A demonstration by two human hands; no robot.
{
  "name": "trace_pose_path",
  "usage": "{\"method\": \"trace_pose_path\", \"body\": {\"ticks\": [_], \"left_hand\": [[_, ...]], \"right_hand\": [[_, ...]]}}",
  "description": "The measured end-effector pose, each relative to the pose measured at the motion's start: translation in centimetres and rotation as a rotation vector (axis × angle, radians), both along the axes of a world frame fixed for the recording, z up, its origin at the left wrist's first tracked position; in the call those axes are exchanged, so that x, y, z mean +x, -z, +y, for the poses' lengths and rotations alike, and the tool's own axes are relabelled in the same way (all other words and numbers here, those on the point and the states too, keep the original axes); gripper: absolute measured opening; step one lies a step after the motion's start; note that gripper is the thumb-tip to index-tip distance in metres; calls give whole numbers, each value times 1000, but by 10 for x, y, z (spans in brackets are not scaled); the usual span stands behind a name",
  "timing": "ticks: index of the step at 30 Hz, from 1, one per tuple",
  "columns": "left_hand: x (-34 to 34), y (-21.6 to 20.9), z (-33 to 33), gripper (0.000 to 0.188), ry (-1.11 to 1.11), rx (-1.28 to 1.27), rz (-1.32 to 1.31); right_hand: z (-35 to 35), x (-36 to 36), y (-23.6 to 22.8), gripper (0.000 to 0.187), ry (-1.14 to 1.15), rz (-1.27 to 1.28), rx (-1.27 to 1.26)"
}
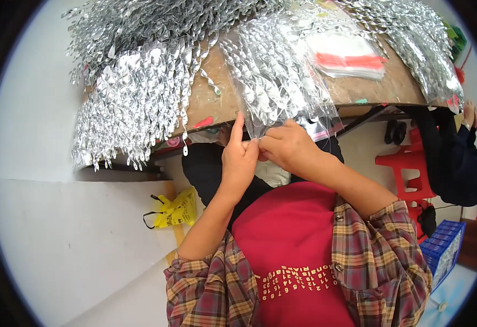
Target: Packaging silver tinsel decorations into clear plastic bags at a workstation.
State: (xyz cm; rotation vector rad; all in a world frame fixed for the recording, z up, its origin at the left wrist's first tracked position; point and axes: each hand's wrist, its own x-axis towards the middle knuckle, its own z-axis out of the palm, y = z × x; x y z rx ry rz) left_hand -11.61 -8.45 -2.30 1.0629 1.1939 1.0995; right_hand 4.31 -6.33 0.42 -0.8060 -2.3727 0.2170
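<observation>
Clear bag (282,82) of silver spirals at counter (358,90) near edge: our left hand (239,158) and right hand (287,147) pinch its mouth, sealing unfinished; loose spirals (135,92) left unpacked.

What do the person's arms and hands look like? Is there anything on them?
Both hands, the left hand and the right hand, are bare, with no gloves. The forearms are bare too. The checked shirt sleeves, in red, brown and yellow plaid, are pushed up near the elbows.

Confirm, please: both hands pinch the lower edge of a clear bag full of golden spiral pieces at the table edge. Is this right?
Not quite: the spiral pieces are silver, not golden. In the head view the left hand and right hand do pinch the lower edge of the clear bag at the edge of the table.
</observation>
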Motion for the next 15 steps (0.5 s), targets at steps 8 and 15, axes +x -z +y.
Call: {"method": "trace_pose_path", "body": {"ticks": [8, 15], "left_hand": [[-16, -29, 4, 60, 58, -34, 23], [-50, -13, 0, 51, 166, 5, 92]], "right_hand": [[-27, 85, -30, 5, 288, 528, -823], [-201, 469, 131, 24, 933, 1209, -779]]}}
